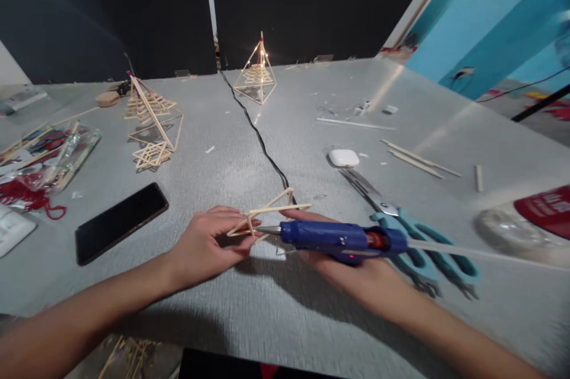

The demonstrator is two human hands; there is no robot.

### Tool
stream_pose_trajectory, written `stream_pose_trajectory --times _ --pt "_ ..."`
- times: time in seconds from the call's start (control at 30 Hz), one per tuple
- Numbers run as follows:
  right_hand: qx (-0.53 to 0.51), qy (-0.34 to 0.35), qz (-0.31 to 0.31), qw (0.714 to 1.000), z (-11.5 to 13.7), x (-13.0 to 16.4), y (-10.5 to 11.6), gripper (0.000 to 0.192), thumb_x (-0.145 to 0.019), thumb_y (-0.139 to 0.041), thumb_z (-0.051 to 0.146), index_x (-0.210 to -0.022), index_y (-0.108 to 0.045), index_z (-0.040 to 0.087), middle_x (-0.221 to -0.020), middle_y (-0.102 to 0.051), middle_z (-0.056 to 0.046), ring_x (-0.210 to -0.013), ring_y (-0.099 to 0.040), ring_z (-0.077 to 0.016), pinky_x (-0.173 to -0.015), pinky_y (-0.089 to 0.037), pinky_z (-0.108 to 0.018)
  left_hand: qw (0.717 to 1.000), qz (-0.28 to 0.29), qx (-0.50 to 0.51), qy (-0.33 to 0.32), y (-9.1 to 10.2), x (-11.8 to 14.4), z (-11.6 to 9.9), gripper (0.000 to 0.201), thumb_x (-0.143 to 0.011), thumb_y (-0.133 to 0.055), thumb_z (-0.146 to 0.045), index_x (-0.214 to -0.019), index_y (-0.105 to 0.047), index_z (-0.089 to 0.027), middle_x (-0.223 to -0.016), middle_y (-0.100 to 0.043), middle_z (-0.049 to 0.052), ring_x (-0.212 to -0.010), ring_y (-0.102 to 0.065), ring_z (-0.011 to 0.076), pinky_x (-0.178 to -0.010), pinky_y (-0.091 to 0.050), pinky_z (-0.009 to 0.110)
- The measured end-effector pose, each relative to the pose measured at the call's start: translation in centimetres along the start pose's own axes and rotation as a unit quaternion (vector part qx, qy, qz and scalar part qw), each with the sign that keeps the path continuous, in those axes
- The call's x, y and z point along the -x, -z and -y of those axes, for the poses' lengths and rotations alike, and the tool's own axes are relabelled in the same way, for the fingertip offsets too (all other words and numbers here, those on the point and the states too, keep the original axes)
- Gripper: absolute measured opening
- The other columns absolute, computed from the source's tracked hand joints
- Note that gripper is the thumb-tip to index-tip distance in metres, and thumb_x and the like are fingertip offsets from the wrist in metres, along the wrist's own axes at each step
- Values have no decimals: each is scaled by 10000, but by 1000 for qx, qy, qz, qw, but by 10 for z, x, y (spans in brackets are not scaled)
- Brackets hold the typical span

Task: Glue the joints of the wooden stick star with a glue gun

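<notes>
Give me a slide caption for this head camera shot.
Left hand steadies a small wooden stick frame while the right hand points a blue glue gun at it.

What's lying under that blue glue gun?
The right hand holds the blue glue gun from below. Beside it, teal scissors lie on the table; the gun covers part of their handles.

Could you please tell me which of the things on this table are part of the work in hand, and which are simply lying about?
In use:
- left hand, pinching the stick frame
- right hand, holding the glue gun, nozzle at the frame

Lying about:
- phone
- scissors
- white case
- loose sticks
- finished stick pyramids
- black cable
</notes>
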State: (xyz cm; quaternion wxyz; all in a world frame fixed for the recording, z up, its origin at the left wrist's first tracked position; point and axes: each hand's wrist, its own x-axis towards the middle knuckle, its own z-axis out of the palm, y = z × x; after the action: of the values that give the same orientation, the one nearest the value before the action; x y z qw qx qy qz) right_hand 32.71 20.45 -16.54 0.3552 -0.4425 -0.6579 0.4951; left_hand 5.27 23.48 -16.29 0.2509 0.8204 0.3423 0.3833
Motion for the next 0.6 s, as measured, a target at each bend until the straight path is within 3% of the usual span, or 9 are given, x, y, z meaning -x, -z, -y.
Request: stream_pose_trajectory --times 0.13,0.23,0.3,0.4,0.5,0.6 --pt "-64 -22 35 997 -6 3 -1 625 -982 -747 491 -1576 -624 338 -1042 -806 -80 -1120 -767 -303 -1056 -638 -521 998 -8 -46 -29 0 1 0 167 -976 -715 -177 -1085 -837 -207 -1022 -881 36 -960 -816 202 -960 -596 382" --pt "-51 -39 25 998 -12 2 -3 620 -964 -763 509 -1542 -651 316 -743 -674 -7 -821 -722 -240 -822 -657 -409 997 -7 -71 -31 0 3 -3 147 -960 -716 -173 -1044 -831 -211 -1001 -878 31 -975 -808 226 -944 -572 407" --pt "-44 -58 20 997 -17 2 -5 531 -948 -757 557 -1403 -739 284 -619 -557 28 -660 -633 -201 -680 -604 -352 997 -3 -75 -20 0 4 -6 86 -948 -747 -201 -981 -826 -206 -964 -869 26 -928 -796 218 -905 -570 391" --pt "-27 -102 -4 994 -20 1 -7 423 -923 -731 661 -976 -804 248 -524 -434 43 -538 -495 -162 -558 -497 -321 997 -6 -75 7 2 4 -11 89 -952 -778 -270 -961 -833 -201 -922 -848 32 -865 -778 205 -836 -568 358" --pt "-40 -150 -20 988 -13 1 -8 539 -899 -722 726 -690 -639 237 -506 -386 48 -493 -383 -123 -495 -389 -299 993 1 -70 92 8 1 -17 196 -993 -719 -347 -1023 -862 -216 -922 -837 43 -808 -752 193 -765 -544 328" --pt "-71 -172 -21 982 -2 1 -6 546 -904 -731 693 -665 -548 238 -533 -376 58 -498 -343 -104 -488 -333 -281 965 63 -37 254 17 -4 -19 368 -1005 -669 -521 -981 -869 -213 -764 -787 27 -604 -614 145 -587 -411 271"
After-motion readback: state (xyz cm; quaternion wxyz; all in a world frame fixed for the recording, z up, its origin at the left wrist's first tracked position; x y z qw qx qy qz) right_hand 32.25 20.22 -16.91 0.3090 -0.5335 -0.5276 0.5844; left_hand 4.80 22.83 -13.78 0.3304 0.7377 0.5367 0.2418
